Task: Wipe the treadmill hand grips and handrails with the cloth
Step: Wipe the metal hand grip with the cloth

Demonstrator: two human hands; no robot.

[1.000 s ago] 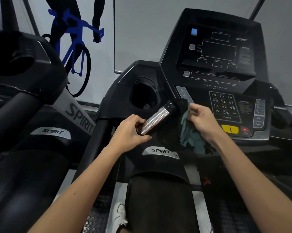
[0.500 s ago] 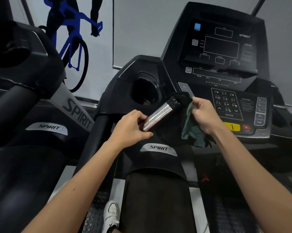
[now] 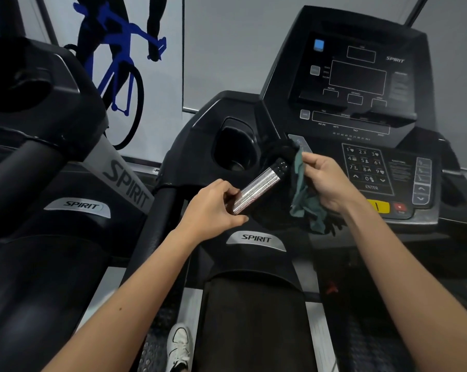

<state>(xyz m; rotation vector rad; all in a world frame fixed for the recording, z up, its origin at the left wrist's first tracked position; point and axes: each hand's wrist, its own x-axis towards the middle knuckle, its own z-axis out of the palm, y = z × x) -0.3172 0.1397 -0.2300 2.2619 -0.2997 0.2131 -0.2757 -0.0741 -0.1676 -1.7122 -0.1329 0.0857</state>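
A chrome hand grip (image 3: pixel 261 183) slants up to the right from the treadmill's front bar, ending in a black curved section. My left hand (image 3: pixel 213 208) pinches the grip's lower end. My right hand (image 3: pixel 326 181) holds a crumpled green cloth (image 3: pixel 302 194) just right of the grip's upper end, and the cloth's top corner is near the black curve. Most of the cloth hangs below that hand. The black left handrail (image 3: pixel 159 224) runs down toward me under my left forearm.
The console (image 3: pixel 361 76) with keypad and yellow and red buttons (image 3: pixel 400 208) stands right behind my right hand. A cup holder (image 3: pixel 235 151) sits left of the grip. A second treadmill (image 3: pixel 39 103) is close on the left. My white shoe (image 3: pixel 180 345) rests beside the belt (image 3: pixel 253 318).
My right hand has lifted the cloth slightly toward the grip's upper end. My left hand keeps its hold on the lower end. The view has shifted a little.
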